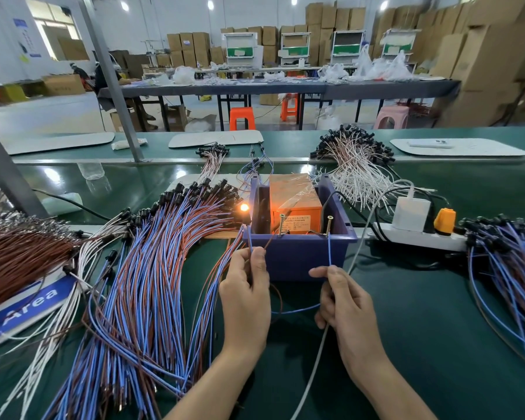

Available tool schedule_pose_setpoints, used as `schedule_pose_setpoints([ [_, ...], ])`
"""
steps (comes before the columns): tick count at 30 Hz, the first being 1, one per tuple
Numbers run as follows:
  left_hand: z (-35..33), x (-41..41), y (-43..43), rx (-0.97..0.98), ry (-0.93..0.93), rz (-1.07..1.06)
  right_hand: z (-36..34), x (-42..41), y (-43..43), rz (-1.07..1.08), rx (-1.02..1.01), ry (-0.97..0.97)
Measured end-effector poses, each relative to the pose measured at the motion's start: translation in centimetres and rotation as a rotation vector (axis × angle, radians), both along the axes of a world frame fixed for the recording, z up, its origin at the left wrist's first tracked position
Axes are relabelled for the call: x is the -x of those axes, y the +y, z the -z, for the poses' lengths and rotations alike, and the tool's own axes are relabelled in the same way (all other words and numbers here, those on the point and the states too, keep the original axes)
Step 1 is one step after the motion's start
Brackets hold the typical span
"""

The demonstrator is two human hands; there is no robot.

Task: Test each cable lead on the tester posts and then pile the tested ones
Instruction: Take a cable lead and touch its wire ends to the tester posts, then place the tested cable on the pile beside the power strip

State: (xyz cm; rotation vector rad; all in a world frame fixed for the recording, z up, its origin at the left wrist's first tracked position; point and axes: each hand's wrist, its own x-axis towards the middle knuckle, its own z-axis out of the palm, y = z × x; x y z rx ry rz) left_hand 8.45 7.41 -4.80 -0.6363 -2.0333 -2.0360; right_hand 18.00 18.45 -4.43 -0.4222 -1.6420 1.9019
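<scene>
Blue-and-brown cable lead (294, 310), lamp tip (243, 208) orange-lit, thin wires pinched in the grip of left hand (246, 286) and right hand (343, 301)

Right of me, on the green worktop (406, 328): 1 white power strip (419, 236) carrying 1 white adapter (411, 214) and 1 orange plug (444, 218).
Far right: 1 phone (431, 143) on a white mat (482, 150).
Beyond: 2 orange stools (242, 118), 1 pink stool (391, 116), stacked cardboard boxes (491, 56).
My left: 1 blue "Area" sign (28, 304).
</scene>
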Motion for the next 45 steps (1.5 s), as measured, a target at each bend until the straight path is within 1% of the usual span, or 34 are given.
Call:
schedule_pose_setpoints([
  [8,-0.7,-0.3,-0.3,-0.041,-0.02,-0.02,0.0,-0.2,0.0,0.025,-0.018,-0.006],
  [12,-1.4,-1.0,-1.1,-0.046,0.038,-0.016,-0.1,-0.7,-0.2,0.03,-0.082,-0.01],
  [15,-1.9,-2.0,-1.5,0.03,0.102,0.101,-0.2,-1.1,-0.8,0.006,-0.164,-0.02],
  [19,-2.5,-3.4,-0.5,0.178,0.153,0.279,-0.4,-1.8,-1.6,-0.036,-0.306,-0.002],
  [22,-3.5,-4.5,0.7,0.178,0.125,0.343,-1.1,-2.4,-1.5,-0.044,-0.251,0.023],
  [25,-5.0,-5.2,1.9,0.113,0.092,0.371,-1.7,-3.1,-0.8,-0.045,-0.181,0.035],
  [28,-6.7,-5.9,3.6,0.075,0.078,0.419,-1.8,-3.9,-0.3,-0.034,-0.17,0.059],
  [30,-7.8,-6.5,4.9,0.082,0.106,0.461,-2.0,-4.7,0.4,0.029,-0.151,0.096],
  [32,-8.8,-7.2,6.2,0.098,0.163,0.491,-2.0,-5.5,1.4,0.139,-0.123,0.115],
  [37,-11.8,-7.7,9.5,0.229,0.378,0.431,-2.1,-9.2,4.7,0.527,-0.05,0.165],
  [38,-12.4,-7.7,10.3,0.259,0.395,0.436,-2.0,-10.3,5.4,0.613,-0.031,0.179],
  [39,-12.8,-7.8,11.1,0.284,0.388,0.458,-2.0,-11.5,6.1,0.695,-0.002,0.197],
  [41,-13.2,-8.0,12.9,0.279,0.301,0.516,-2.1,-13.7,7.3,0.826,0.087,0.246],
  [43,-13.5,-8.4,15.0,0.172,0.155,0.579,-2.2,-15.5,8.3,0.87,0.239,0.284],
  [45,-13.7,-9.1,17.3,0.073,0.045,0.624,-2.3,-16.8,9.1,0.858,0.427,0.329],
])
